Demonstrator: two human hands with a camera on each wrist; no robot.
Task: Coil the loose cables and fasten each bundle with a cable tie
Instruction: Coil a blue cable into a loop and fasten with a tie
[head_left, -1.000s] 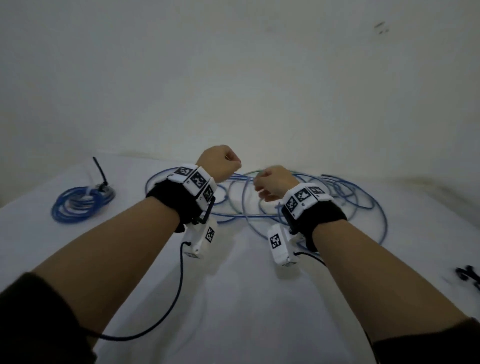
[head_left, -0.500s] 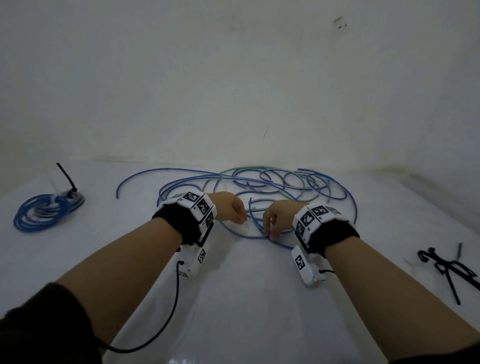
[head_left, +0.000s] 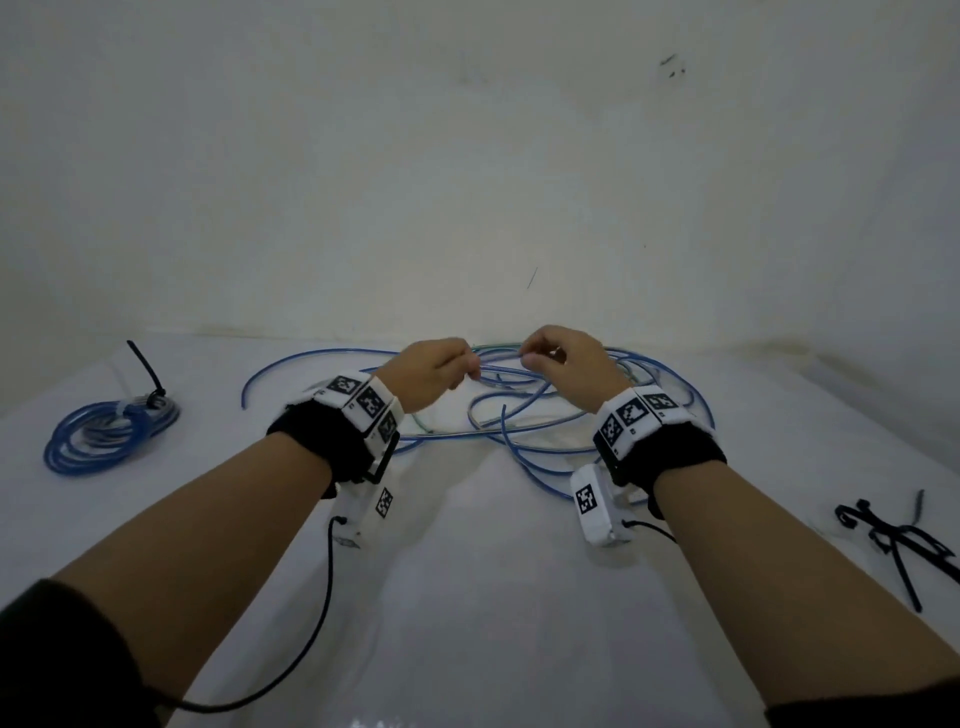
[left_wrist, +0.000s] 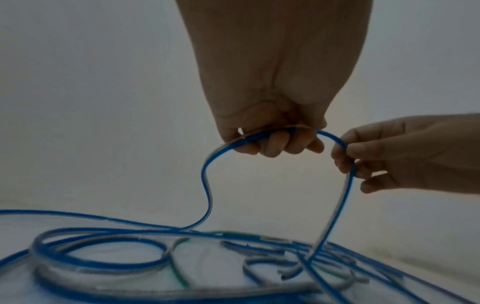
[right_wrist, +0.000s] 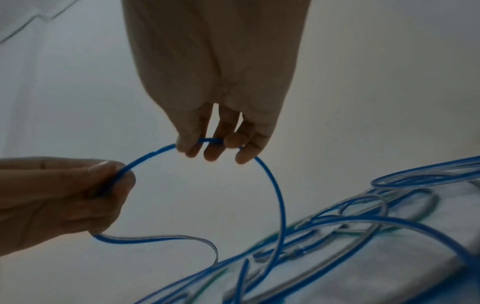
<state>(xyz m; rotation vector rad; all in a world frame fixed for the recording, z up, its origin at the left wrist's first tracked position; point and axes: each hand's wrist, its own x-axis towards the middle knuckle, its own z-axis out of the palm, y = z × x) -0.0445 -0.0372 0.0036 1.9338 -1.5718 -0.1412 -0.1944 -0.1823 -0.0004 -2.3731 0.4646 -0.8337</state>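
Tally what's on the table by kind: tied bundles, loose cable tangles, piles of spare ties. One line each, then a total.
Tied blue cable bundle: 1
Loose blue cable tangle: 1, with one strand held by left hand and right hand
Pile of spare black cable ties: 1
Total: 3

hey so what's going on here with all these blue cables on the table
A person is sorting loose cables. Both hands hold one blue cable lifted above the tangle on the white table: the left hand grips it in curled fingers, and the right hand pinches it a little further along, so it arcs between them. One coiled bundle, already tied, lies at far left. Spare black cable ties lie at right.
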